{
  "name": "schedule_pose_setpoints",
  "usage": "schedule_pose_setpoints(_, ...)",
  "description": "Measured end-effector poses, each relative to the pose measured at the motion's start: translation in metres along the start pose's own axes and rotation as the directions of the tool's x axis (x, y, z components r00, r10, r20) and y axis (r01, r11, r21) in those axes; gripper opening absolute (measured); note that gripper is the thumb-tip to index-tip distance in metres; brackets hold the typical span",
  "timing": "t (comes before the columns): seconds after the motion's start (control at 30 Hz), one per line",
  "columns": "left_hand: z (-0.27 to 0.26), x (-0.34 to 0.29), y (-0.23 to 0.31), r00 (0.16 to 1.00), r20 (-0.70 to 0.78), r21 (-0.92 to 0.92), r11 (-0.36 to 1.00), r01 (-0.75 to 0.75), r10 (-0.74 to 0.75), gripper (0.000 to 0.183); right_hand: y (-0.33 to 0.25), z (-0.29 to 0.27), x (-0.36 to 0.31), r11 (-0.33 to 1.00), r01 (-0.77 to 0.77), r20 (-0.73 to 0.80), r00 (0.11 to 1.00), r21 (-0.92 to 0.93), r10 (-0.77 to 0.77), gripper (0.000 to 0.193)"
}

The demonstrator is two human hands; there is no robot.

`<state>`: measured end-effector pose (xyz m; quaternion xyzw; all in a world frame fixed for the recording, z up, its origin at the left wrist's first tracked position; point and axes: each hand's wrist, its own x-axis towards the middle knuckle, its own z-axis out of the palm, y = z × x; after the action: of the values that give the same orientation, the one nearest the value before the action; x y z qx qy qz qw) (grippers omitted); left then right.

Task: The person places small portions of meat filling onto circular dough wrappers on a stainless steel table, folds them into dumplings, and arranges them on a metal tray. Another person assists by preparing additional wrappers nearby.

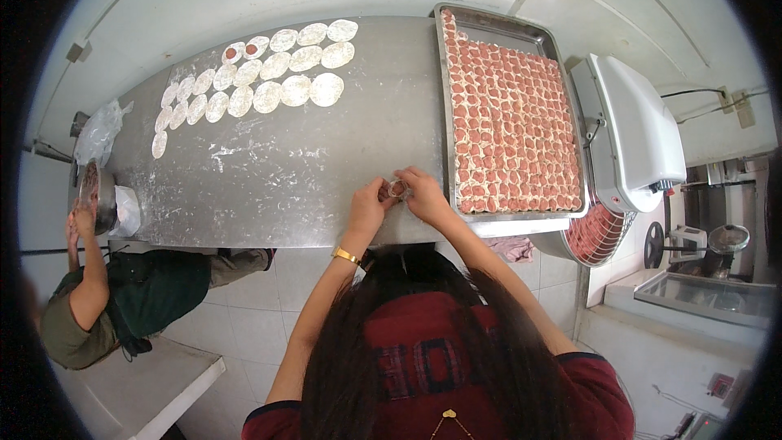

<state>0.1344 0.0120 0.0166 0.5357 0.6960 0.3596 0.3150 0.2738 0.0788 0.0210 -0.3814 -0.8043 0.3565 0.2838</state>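
Observation:
Between my fingers, over the near edge of the steel table (269,187), is a small dumpling (397,188) with its wrapper gathered around pink meat filling. My left hand (371,202) pinches it from one side, and my right hand (423,195) closes on it from the other. To the right, a metal tray (494,217) carries tight rows of open-topped dumplings (513,126). Floured round wrappers (266,96) lie in rows at the far left; two of them bear a dab of meat (252,50).
A white mixer (631,126) stands right of the tray, with a caged bowl of ground meat (599,232) below. At the table's left end a co-worker (122,301) has hands at a metal bowl (106,200), near a plastic bag (102,132). Flour streaks mark the tabletop.

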Motion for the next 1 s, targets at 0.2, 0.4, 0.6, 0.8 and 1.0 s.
schedule_pose_setpoints(0.2,-0.003,0.001,0.002,1.0,-0.01,-0.091,0.996,-0.013,0.012,0.027,0.003,-0.002,-0.003,0.999,-0.042,0.045,0.998,0.018,0.041,0.029)
schedule_pose_setpoints(0.4,0.0,0.001,0.0,0.979,-0.133,0.116,0.983,-0.14,0.155,0.043,0.01,-0.01,0.006,0.998,0.026,0.091,0.996,-0.053,-0.021,0.043)
schedule_pose_setpoints(0.6,0.013,-0.009,-0.002,0.987,-0.112,0.199,0.976,-0.092,0.116,0.044,0.032,-0.089,0.071,0.997,-0.065,-0.007,0.998,0.048,0.066,0.044)
schedule_pose_setpoints(0.8,0.019,-0.006,0.003,0.976,-0.164,0.24,0.965,-0.104,0.146,0.043,0.107,-0.202,0.209,0.958,-0.246,-0.275,0.92,0.149,0.279,0.038)
schedule_pose_setpoints(1.0,0.022,-0.005,0.008,0.99,-0.127,0.378,0.926,-0.009,0.061,0.048,0.211,-0.226,0.315,0.947,-0.279,-0.114,0.958,-0.158,0.264,0.038)
